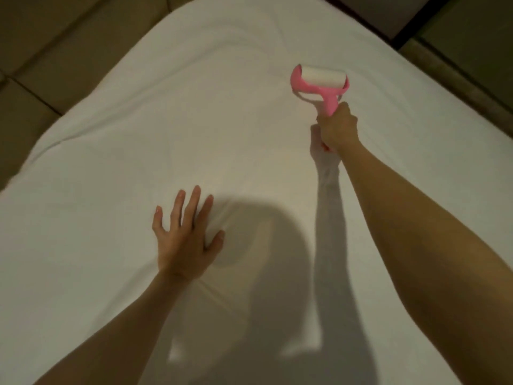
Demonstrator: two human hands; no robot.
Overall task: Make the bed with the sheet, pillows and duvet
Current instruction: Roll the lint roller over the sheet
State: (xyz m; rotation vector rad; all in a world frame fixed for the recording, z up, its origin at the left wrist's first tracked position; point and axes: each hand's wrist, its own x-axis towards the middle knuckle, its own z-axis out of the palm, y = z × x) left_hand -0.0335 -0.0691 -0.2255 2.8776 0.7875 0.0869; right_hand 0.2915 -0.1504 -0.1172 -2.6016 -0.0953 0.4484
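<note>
Head view, near to far. Left hand [184, 240]: fingers spread straight, palm flat on the white sheet [138, 134], holding nothing. Sheet: spread over the whole bed, faint creases, person's shadow across the near part. Right hand [337, 129]: further out, fingers curled tight round the handle of a pink lint roller [319, 83], its white roll pointing away over the sheet. Beyond: tan tiled floor [33, 51] on both sides of the bed.

My left hand [185, 240] lies flat, fingers spread, on the white sheet [172, 112]. My right hand [337, 129] grips a pink lint roller [319, 83], its white roll seemingly touching the sheet.
</note>
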